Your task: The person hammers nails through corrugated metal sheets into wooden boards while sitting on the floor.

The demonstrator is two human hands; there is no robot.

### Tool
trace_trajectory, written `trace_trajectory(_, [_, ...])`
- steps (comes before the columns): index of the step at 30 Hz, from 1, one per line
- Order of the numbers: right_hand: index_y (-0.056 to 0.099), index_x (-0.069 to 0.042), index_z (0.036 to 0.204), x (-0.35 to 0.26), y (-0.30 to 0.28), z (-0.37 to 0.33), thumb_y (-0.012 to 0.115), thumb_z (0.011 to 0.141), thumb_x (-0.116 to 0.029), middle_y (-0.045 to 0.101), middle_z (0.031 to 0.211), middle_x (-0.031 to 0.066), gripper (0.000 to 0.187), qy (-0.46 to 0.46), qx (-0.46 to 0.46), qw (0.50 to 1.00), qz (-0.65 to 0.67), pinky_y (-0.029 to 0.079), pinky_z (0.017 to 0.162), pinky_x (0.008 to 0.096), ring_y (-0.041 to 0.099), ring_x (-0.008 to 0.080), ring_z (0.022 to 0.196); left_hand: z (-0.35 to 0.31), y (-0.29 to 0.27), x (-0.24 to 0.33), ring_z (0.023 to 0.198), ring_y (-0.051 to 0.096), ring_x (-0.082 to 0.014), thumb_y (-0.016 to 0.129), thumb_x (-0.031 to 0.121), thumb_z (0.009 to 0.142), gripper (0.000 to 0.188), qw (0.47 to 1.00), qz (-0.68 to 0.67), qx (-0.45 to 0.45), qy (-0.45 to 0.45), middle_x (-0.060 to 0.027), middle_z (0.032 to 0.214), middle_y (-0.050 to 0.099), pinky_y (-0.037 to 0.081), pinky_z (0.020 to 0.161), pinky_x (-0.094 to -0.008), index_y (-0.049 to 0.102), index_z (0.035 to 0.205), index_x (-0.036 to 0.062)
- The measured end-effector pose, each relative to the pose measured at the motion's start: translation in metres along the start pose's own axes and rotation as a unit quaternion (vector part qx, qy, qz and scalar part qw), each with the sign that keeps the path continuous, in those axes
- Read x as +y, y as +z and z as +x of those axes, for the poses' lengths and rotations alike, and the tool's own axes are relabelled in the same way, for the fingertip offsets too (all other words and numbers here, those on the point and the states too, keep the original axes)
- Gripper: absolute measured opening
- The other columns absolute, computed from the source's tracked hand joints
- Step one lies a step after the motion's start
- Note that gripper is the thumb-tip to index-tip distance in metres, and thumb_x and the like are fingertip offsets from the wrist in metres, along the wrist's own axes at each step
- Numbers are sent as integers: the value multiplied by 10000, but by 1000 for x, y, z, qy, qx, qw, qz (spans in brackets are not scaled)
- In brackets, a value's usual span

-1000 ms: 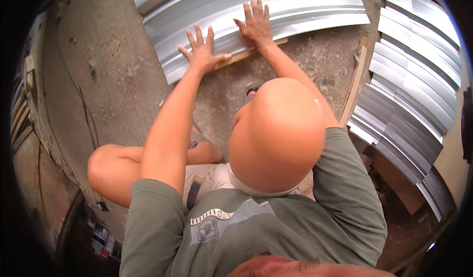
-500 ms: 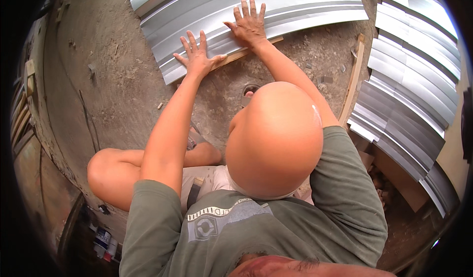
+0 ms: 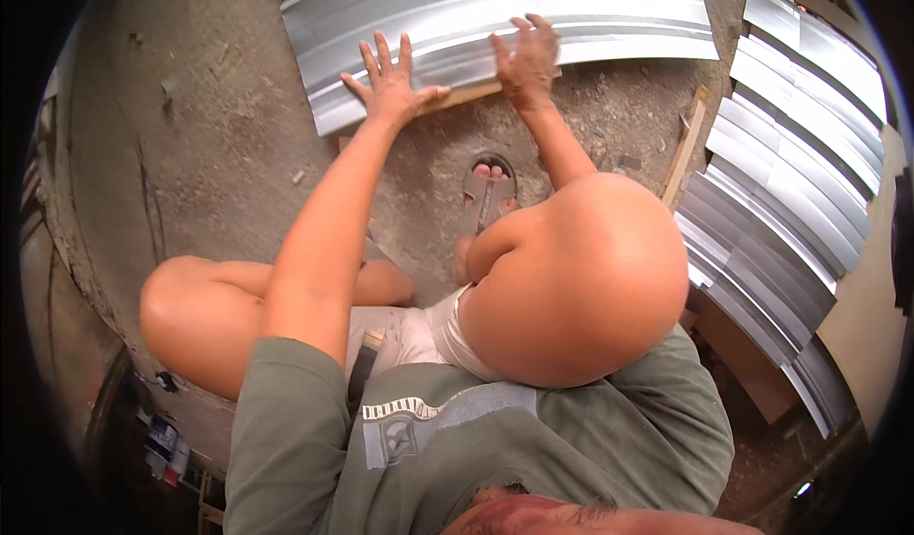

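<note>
A long silver ribbed metal sheet [image 3: 628, 16] lies in front of me at the top of the head view. My left hand [image 3: 388, 89] rests flat near its left end, fingers spread and thumb out along the near edge. My right hand [image 3: 529, 64] is over the near edge farther right, fingers apart and loosely bent, slightly blurred. Whether it touches the metal I cannot tell. Neither hand grips anything. A wooden strip [image 3: 466, 94] shows under the near edge between the hands.
Stacked silver metal sheets [image 3: 790, 164] lie to the right, with a wooden bar [image 3: 687, 149] beside them. My sandalled foot [image 3: 489, 192] stands on the rough, dusty floor [image 3: 228, 154]. Small scraps are scattered about. Containers [image 3: 167, 445] sit at the lower left.
My right hand has drawn back from lying flat on the sheet to its near edge, moving right, with fingers bending. My left hand stays spread on the metal. My raised knee has shifted right, exposing the sandal.
</note>
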State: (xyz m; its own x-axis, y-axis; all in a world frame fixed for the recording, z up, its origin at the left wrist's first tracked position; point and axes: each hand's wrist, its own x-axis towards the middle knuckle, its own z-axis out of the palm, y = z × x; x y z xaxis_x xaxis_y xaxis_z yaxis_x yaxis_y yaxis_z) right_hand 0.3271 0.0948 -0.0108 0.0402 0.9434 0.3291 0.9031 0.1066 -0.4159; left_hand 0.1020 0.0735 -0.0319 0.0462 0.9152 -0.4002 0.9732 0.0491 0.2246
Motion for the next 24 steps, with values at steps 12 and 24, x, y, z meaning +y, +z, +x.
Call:
trace_trajectory(12, [647,-5,965,50,-116,-240,734,845,-500,701,938,207,516,383,-445,784,-201,530,793,512,688,408,914,2,3,13,1531,-211,-352,675,824,674,1232,999,20,22,-11,-119,1690,-121,-85,1095,-793,70,1628,333])
trace_trajectory(24, [521,-86,908,35,-125,-255,706,913,-238,522,668,45,240,594,-230,636,435,446,509,341,524,187,576,-6,-4,13,1528,-230,-329,699,811,671,1248,999,3,-22,-40,-90,1688,-156,-99,1106,-777,49,1627,341])
